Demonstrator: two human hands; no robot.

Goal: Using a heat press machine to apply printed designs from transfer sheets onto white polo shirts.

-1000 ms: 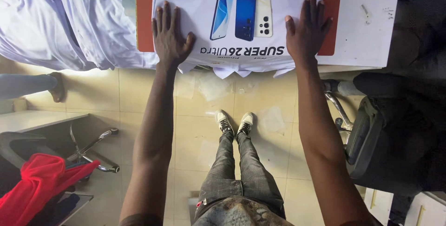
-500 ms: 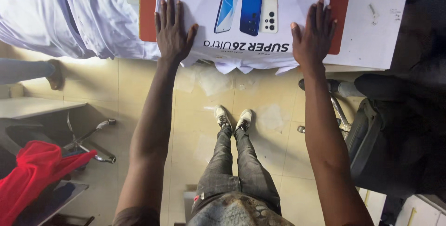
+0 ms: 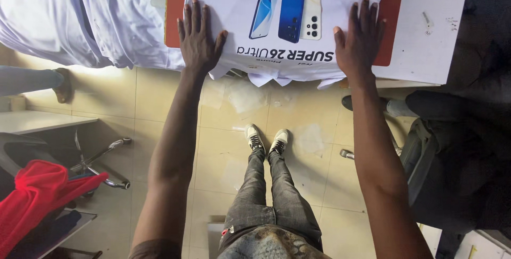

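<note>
In the head view, both hands lie flat, palms down, on a white printed shirt (image 3: 287, 25) spread over a red board (image 3: 174, 9) on the surface (image 3: 431, 35). The left hand (image 3: 198, 38) presses the shirt's left part, its fingers (image 3: 194, 17) stretched out and slightly apart, thumb splayed to the right, clamped on nothing. The right hand (image 3: 359, 41) presses the shirt's right part, fingers straight and a little apart, thumb pointing left, likewise gripping nothing. Between the hands the shirt shows a picture of three phones in blue and cream. The shirt's near edge hangs over the surface's near edge. To the far left lies a pile of white cloth (image 3: 80, 19), touching the board. Below, on the tiled floor (image 3: 170, 110), stand the person's sneakers (image 3: 268, 142). A red garment (image 3: 37, 200) lies at the near left, a chair base (image 3: 101, 163) just beside it.
</note>
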